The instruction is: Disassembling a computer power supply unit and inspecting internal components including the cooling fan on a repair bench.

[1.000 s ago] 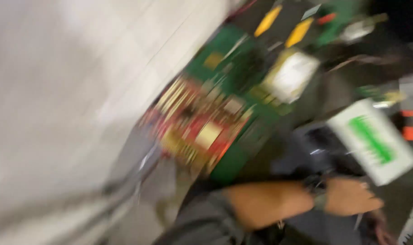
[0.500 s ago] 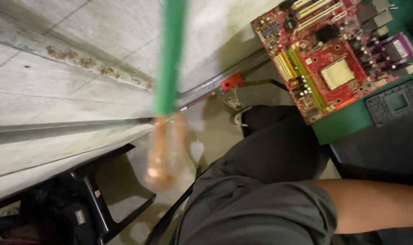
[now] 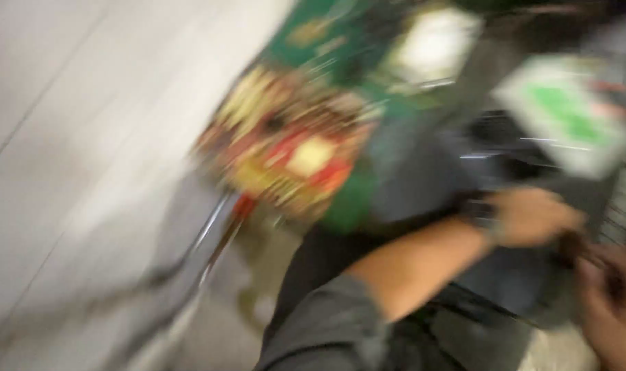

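The whole view is smeared by motion. My left arm, in a grey sleeve with a dark wristband, reaches right across the lower middle. My left hand (image 3: 533, 216) sits over a dark object on the work surface, and its grip is too blurred to read. My right hand (image 3: 612, 309) is at the lower right edge, close to the left hand, with something small and dark between them that I cannot make out. A red and yellow circuit board (image 3: 292, 158) lies up and left of my left arm, on a green mat (image 3: 347, 206).
A white box with a green patch (image 3: 567, 110) is at the upper right. A pale tiled floor (image 3: 72, 137) fills the left side. A metal bar with a red tip (image 3: 240, 206) runs below the circuit board.
The view has swung back from the floor and a green-handled tool to the work surface. My left hand is again by the dark object, and my right hand has come into view.
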